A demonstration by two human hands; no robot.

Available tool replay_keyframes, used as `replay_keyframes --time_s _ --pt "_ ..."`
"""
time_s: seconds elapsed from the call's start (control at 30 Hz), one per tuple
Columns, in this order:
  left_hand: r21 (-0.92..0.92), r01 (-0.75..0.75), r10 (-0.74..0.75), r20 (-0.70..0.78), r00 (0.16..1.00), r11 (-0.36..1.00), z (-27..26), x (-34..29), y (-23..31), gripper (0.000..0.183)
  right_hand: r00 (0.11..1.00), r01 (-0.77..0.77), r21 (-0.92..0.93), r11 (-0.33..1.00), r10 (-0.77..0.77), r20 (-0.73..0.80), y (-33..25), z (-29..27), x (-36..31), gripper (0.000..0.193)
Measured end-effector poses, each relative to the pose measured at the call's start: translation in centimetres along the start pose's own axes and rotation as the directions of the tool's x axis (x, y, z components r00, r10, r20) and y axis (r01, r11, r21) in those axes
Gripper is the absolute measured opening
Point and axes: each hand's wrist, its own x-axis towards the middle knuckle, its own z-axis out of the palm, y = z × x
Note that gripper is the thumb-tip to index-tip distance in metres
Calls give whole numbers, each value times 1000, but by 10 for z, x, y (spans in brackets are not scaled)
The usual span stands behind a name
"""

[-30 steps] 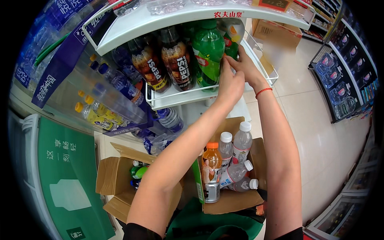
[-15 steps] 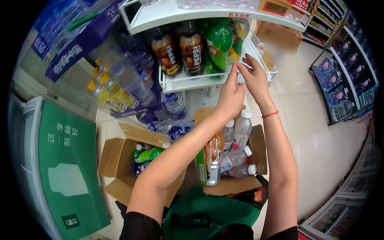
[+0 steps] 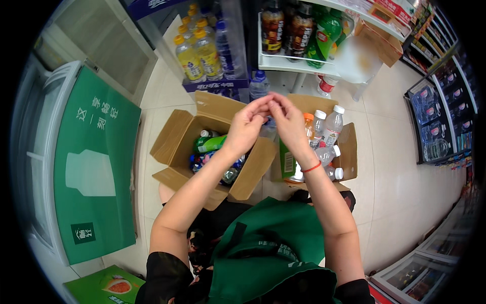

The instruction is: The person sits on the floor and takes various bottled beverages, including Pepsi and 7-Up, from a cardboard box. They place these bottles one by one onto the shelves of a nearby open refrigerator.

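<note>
My left hand [image 3: 246,130] and my right hand [image 3: 289,124] meet at the fingertips above the gap between two cardboard boxes. The fingers of both are curled and pressed together; anything small between them is hidden. Under my left forearm stands the left box [image 3: 174,133], flaps folded out, with a green-labelled bottle [image 3: 209,144] and other bottles lying inside. Beside my right wrist, the right box [image 3: 349,147] holds an orange-capped bottle [image 3: 309,121] and several white-capped clear bottles [image 3: 334,124], some upright and some lying.
Ahead is a white rack [image 3: 298,65] with dark cola bottles [image 3: 301,30] and a green bottle [image 3: 325,38]. Yellow-capped bottles [image 3: 190,58] fill a purple display at its left. A green-sided freezer [image 3: 96,172] stands left; a dark shelf of water packs [image 3: 428,121] stands right.
Both hands have come down and back from beside the rack's shelf to above the boxes, fingertips still close together. The view has tilted lower and turned left.
</note>
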Motion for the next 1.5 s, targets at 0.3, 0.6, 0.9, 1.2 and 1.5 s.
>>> replay_keyframes --time_s 0.3,0.6,0.9,1.2,1.5 --pt "383 251 -249 -56 967 889 -128 -43 -20 34 935 -130 -199 971 187 302 42 100 -21 33" --pt "837 398 -424 -227 877 376 -199 -57 -65 42 875 -74 -583 809 332 351 97 150 -16 44" --pt "879 435 -670 -204 714 196 -217 -54 -102 41 857 272 -757 594 208 471 151 167 -14 36" --pt "981 192 -399 -178 899 -5 -218 -93 -141 97 777 475 -831 289 307 550 169 186 -12 55" --pt "994 67 -249 -88 964 -90 -215 -86 -136 84 764 475 -853 217 378 522 172 182 -6 56"
